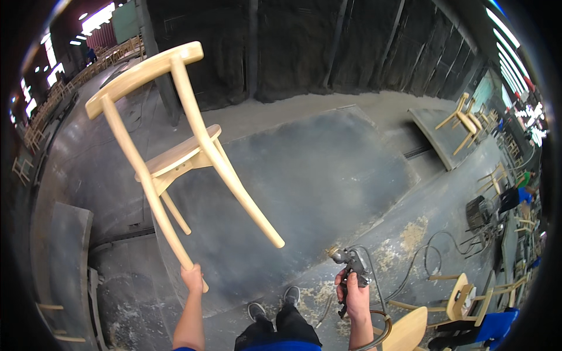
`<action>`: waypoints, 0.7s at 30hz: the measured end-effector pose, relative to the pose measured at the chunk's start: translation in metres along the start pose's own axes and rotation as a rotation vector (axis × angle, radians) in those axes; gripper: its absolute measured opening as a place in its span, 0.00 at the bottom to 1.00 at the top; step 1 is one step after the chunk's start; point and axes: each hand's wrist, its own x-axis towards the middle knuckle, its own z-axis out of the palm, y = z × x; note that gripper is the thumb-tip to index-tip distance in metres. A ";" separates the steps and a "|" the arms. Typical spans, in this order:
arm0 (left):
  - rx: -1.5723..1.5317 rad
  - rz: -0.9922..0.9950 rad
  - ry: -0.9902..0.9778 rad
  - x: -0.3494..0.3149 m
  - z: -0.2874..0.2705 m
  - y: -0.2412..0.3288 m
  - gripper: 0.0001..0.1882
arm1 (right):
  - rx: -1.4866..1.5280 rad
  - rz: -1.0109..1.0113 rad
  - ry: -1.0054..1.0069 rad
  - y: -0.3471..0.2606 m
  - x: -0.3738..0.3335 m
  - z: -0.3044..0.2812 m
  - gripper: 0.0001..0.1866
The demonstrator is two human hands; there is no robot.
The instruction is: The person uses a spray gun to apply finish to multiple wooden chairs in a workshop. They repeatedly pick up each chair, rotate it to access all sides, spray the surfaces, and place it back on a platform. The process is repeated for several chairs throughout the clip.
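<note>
A pale wooden chair (186, 153) with a curved top rail is held up, tilted, over a grey platform. My left hand (192, 277) is wrapped round the lower end of one of its rear legs. The chair's other legs hang free of my hands. Lower right of the chair, my right hand (353, 292) grips a metal spray gun (351, 263), its nozzle toward the chair's side. A hose runs from the gun down along my right forearm.
Beneath the chair lies the wide grey platform (328, 169). More wooden chairs stand on a raised board (439, 137) at the right, and one chair (410, 330) is close by my right arm. A hose (404, 281) snakes over the stained floor. Other people work at far right.
</note>
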 end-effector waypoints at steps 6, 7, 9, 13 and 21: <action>0.108 -0.005 0.164 -0.009 0.029 -0.003 0.16 | -0.021 0.326 0.204 0.082 0.086 -0.040 0.24; 0.112 0.005 0.173 -0.011 0.033 -0.003 0.16 | 0.034 0.282 0.145 0.089 0.095 -0.044 0.25; 0.097 0.017 0.182 -0.014 0.041 -0.005 0.13 | 0.122 0.296 0.119 0.094 0.114 -0.048 0.27; 0.099 -0.015 0.199 -0.017 0.054 -0.009 0.11 | 0.237 0.108 0.005 0.087 0.172 -0.038 0.28; 0.102 -0.018 0.143 -0.009 0.053 0.008 0.11 | 0.083 0.265 0.002 0.117 0.212 -0.057 0.26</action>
